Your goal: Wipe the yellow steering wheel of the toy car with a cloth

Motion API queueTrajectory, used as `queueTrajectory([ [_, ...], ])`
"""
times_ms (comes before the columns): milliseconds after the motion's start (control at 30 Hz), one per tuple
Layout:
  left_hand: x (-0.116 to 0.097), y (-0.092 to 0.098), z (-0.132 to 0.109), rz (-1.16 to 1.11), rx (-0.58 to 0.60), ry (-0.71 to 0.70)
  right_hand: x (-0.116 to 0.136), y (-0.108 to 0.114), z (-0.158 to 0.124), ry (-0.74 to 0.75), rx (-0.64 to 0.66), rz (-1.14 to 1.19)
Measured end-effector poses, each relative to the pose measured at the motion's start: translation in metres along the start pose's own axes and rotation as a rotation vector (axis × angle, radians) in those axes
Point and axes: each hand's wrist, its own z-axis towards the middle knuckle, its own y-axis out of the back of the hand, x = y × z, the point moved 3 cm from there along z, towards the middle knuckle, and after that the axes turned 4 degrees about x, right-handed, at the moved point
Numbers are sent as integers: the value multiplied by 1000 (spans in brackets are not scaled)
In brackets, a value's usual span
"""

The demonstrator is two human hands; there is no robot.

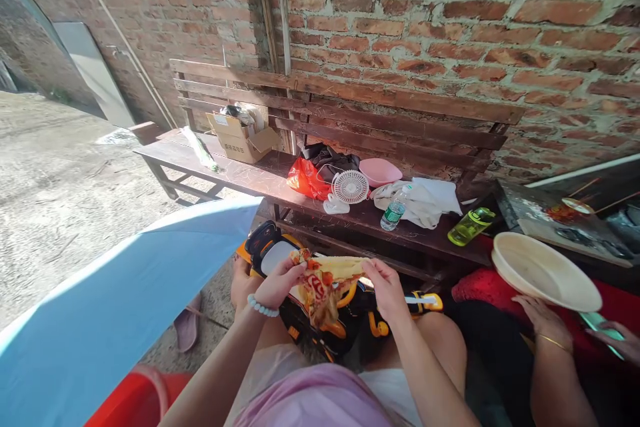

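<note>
Pink top (315,400) along the bottom edge; just beyond it, left hand (280,283) and right hand (387,290), both closed on a pizza slice (317,287), held over an orange-and-black case (300,330).

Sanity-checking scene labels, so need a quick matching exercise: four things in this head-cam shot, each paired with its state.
Things:
1. cardboard box
2. white desk fan
3. off-white bowl
4. person's left hand

States:
A. wears a white bead bracelet, pinching a crumpled yellow-and-red item
B. flaps open
C. tilted over a co-worker's hand
D. stands between a red plastic bag and a pink bowl

Pairs: 1-B, 2-D, 3-C, 4-A
</note>
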Motion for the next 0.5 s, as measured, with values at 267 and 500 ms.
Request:
queueTrajectory([
  [267,-44,37,5,123,-154,-121,80,36,33,212,-99,126],
  [500,-70,31,8,-77,108,-53,84,49,44,227,-165,276],
])
